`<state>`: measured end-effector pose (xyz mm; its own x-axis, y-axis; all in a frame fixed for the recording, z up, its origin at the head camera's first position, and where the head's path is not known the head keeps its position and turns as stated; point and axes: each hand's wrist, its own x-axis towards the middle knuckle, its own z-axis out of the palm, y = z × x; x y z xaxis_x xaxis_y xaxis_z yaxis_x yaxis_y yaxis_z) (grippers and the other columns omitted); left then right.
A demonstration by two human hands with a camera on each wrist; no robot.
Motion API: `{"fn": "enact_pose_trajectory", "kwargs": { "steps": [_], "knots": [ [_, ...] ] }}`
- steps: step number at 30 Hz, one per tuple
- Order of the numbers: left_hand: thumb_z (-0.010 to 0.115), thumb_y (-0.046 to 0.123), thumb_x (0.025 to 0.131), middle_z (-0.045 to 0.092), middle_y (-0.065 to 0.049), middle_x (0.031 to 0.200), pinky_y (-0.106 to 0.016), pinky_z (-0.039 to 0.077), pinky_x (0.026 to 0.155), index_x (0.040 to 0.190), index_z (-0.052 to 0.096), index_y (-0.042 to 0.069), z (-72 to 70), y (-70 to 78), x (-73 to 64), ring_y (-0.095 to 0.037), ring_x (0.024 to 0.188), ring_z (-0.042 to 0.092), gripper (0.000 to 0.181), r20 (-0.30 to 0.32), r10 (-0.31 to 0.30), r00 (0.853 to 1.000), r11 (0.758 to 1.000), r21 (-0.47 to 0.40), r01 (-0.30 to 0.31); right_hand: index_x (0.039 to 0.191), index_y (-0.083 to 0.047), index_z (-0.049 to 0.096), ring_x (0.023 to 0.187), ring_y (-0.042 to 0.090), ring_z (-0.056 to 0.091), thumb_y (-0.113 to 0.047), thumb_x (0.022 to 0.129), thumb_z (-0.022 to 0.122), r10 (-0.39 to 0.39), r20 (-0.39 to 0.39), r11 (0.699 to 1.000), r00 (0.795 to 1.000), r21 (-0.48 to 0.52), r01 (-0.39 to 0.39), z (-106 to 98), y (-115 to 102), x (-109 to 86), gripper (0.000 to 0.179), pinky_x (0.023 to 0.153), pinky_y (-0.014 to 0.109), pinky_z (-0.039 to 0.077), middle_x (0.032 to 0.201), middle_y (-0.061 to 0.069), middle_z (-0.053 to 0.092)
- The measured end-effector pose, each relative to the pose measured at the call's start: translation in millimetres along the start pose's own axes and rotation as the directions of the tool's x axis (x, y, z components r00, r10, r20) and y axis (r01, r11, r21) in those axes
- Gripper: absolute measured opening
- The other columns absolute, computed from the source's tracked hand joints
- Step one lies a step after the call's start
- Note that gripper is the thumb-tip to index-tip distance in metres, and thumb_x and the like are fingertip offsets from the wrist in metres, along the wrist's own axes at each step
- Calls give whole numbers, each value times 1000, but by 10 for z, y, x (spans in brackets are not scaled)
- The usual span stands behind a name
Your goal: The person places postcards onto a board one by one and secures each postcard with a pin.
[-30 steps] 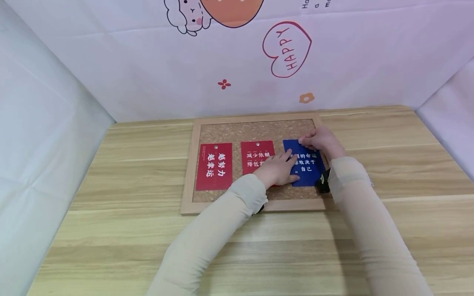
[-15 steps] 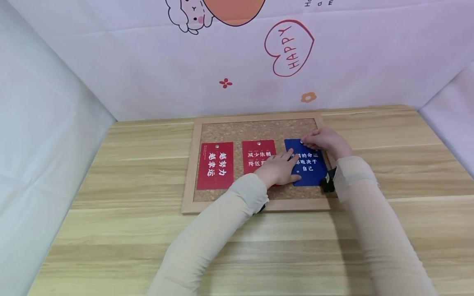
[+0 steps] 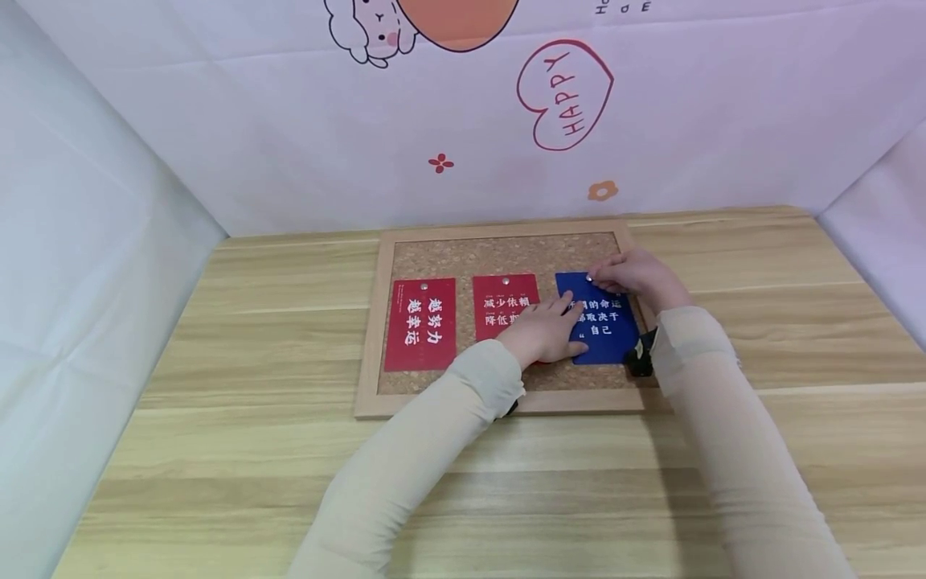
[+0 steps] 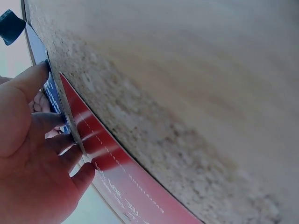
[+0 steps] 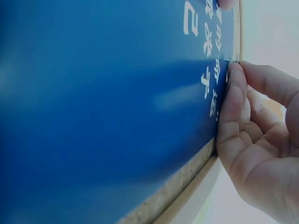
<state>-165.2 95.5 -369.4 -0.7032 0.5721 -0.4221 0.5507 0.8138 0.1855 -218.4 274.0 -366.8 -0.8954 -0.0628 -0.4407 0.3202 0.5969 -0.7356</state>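
A blue card (image 3: 608, 346) with white characters lies on the right part of a framed cork board (image 3: 470, 256). My right hand (image 3: 637, 277) pinches a small silver thumbtack (image 3: 589, 279) between thumb and finger at the card's top edge. The tack's thin metal tip (image 5: 235, 61) shows at the fingertips in the right wrist view. Fingers spread, my left hand (image 3: 546, 328) rests on the blue card's left side and overlaps a red card (image 3: 495, 305) in the middle, covering part of its characters.
Another red card (image 3: 419, 330) is on the board's left, with a silver tack (image 3: 424, 286) at its top; the middle red card has a tack (image 3: 506, 281) too. The board lies on a wood-grain table (image 3: 253, 450), before a printed white cloth (image 3: 325, 161).
My right wrist has shifted slightly to the right, its fingertips staying at the blue card's top edge. The left hand keeps its place on the card.
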Motion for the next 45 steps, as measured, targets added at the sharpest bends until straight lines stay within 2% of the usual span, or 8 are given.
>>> {"fn": "enact_pose_trajectory", "kwargs": {
  "steps": [15,23,30,45],
  "knots": [
    [41,50,98,7,1,163,-34,19,123,155,14,22,-6,9,-2,-16,151,11,68,-1,-8,1000,1000,6,8,132,10,50,69,-5,56,-18,98,52,10,-6,1000,1000,22,-10,11,-25,-26,44,69,14,47,72,-20,61],
    [40,50,99,7,1,164,-34,18,123,155,14,22,-8,7,-14,-15,151,9,68,4,-6,1000,1000,8,6,131,8,52,70,-4,56,-18,97,53,27,-22,1000,999,0,-27,25,-28,-21,43,71,15,47,75,-19,60],
    [40,50,99,6,1,164,-34,18,123,155,13,22,-6,8,-10,-15,151,9,68,4,-5,1000,1000,6,5,132,10,50,69,-5,56,-18,98,52,29,-1,999,1000,23,-29,14,-27,-2,44,69,14,47,71,-20,60],
    [41,49,99,6,1,164,-34,18,123,155,13,22,-11,8,-17,-16,151,9,68,6,-6,1000,1000,-1,6,126,7,56,70,0,54,-23,99,50,49,-67,995,997,-88,-55,51,-59,23,41,71,20,48,73,-14,62]
  ]
}}
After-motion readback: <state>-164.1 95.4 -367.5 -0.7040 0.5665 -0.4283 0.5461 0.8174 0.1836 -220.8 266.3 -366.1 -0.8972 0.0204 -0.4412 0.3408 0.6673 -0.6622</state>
